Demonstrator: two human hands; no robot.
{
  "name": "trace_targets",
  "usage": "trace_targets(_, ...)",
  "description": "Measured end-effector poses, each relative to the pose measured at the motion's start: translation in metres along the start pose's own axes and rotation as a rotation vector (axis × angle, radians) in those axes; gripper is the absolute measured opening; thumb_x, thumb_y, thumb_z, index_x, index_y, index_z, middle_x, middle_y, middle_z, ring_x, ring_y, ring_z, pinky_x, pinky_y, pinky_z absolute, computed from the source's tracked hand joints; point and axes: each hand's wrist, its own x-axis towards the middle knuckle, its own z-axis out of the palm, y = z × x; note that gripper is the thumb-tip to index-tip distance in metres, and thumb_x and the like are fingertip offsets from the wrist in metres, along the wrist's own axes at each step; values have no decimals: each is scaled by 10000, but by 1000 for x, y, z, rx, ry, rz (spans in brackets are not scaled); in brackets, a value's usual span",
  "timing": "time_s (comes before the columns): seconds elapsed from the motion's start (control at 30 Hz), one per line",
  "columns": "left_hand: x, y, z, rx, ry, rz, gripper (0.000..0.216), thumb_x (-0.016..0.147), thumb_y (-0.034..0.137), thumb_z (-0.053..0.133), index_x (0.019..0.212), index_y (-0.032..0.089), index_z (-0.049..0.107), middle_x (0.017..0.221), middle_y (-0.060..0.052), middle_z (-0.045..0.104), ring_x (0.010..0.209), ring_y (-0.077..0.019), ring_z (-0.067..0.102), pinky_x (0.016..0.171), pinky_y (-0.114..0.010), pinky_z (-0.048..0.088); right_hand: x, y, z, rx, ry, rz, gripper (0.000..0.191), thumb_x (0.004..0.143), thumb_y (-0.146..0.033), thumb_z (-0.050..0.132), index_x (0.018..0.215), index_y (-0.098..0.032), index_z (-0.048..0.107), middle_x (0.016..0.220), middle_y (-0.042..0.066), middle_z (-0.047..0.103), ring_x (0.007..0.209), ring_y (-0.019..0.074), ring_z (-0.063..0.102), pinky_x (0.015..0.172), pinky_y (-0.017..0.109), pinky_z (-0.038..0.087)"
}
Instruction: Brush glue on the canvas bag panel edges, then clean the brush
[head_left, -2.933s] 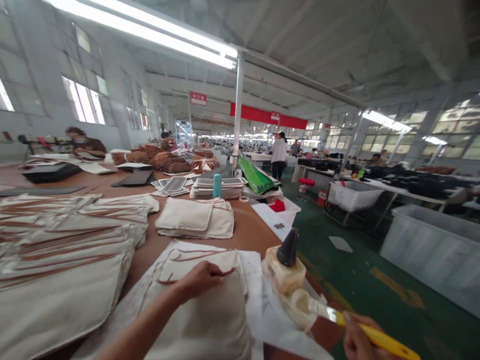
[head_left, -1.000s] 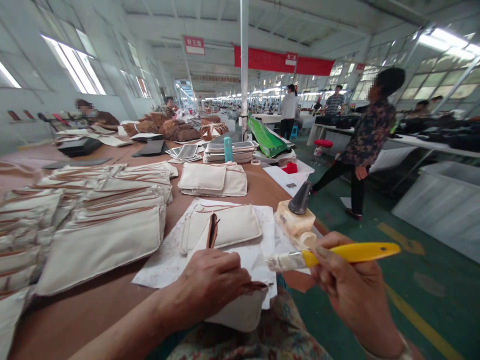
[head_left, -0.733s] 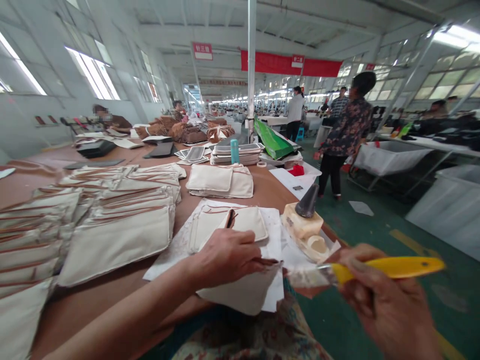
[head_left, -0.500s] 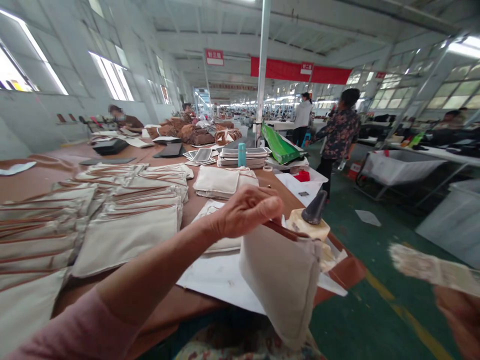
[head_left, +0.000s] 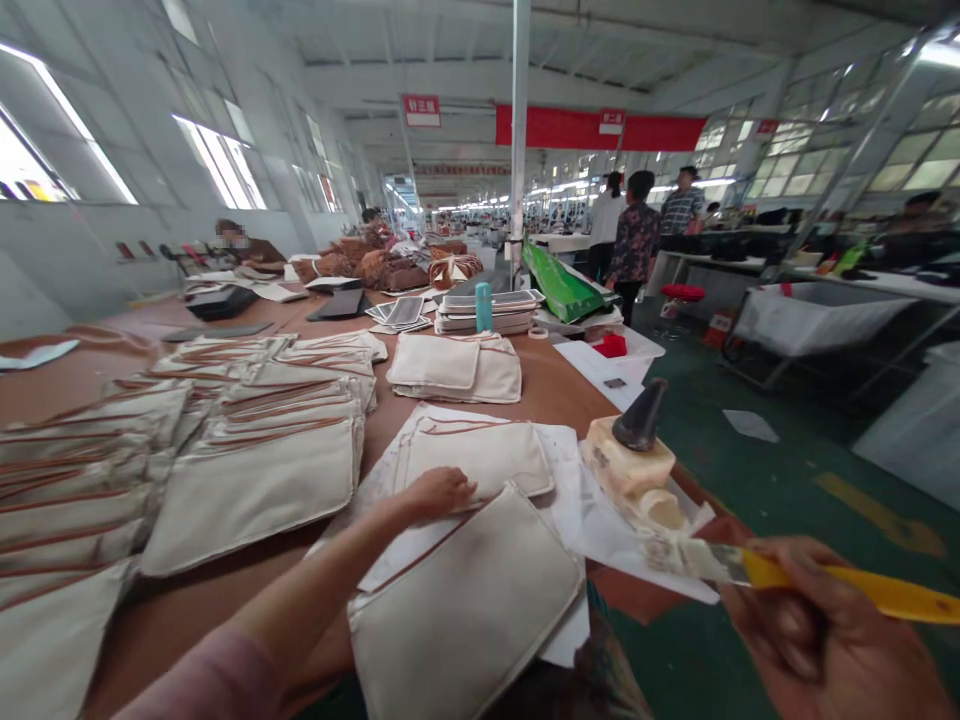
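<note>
Big factory hall, red cloth banner (head_left: 555,127) strung across the upper middle of the frame, brown-covered worktop (head_left: 559,380) filling the left and centre. Right hand (head_left: 832,620), lower right, is wrapped round a flat brush with a yellow handle (head_left: 757,570), bristles right by the stained cream-yellow plastic container (head_left: 628,460) topped with a black cone (head_left: 640,418). Can't tell if they touch it. Left hand (head_left: 439,492) is mid-frame with fingers bunched over the cream fabric pouches with brown trim (head_left: 480,455) on white paper (head_left: 566,450); can't tell if it's pinching anything. Another cream rectangular pouch (head_left: 472,610) lies slanted at bottom centre, just below that hand. Loads more cream pouches in overlapping rows (head_left: 255,480) at left, plus a teal bottle (head_left: 483,308) further back.
</note>
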Motion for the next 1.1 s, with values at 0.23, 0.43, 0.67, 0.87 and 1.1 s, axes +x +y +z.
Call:
trace_targets(0.23, 17, 36, 69, 42, 123, -153, 476, 816, 502, 532, 1119, 135, 549, 1131, -191, 657, 1059, -338, 621, 819, -377, 461, 3, 32, 3, -20, -15, 104, 231, 752, -281, 756, 697, -171, 560, 430, -79, 387, 351, 33, 304, 357, 151, 287)
trace_targets(0.43, 13, 24, 67, -6, 101, -141, 382, 769, 474, 594, 1011, 179, 610, 995, -104, 701, 924, -267, 660, 709, -293, 462, 23, 58, 9, -8, -115, 34, 220, 767, -255, 752, 746, -186, 544, 445, -83, 440, 357, 47, 342, 367, 166, 287)
trace_targets(0.67, 1, 42, 84, -18, 227, -147, 430, 832, 514, 500, 1058, 160, 589, 1133, -173, 621, 1091, -330, 572, 868, -397, 423, 30, 75, 31, -6, -213, -18, 190, 781, -251, 732, 764, -178, 557, 419, -98, 410, 328, 37, 305, 352, 166, 251)
trace_targets(0.87, 5, 48, 83, -181, 190, -112, 380, 824, 502, 511, 904, 146, 618, 890, -126, 656, 836, -279, 622, 708, -333, 417, 22, 75, 25, 12, -172, 11, 208, 773, -263, 738, 764, -186, 545, 416, -102, 406, 320, 37, 298, 332, 160, 216)
trace_targets(1.1, -26, 63, 60, -510, 96, 180, 322, 855, 407, 464, 795, 153, 653, 681, 7, 580, 638, -145, 513, 581, -231, 350, 36, 71, 31, -4, -200, -83, 214, 779, -257, 727, 739, -192, 527, 412, -105, 399, 315, 47, 298, 335, 173, 245)
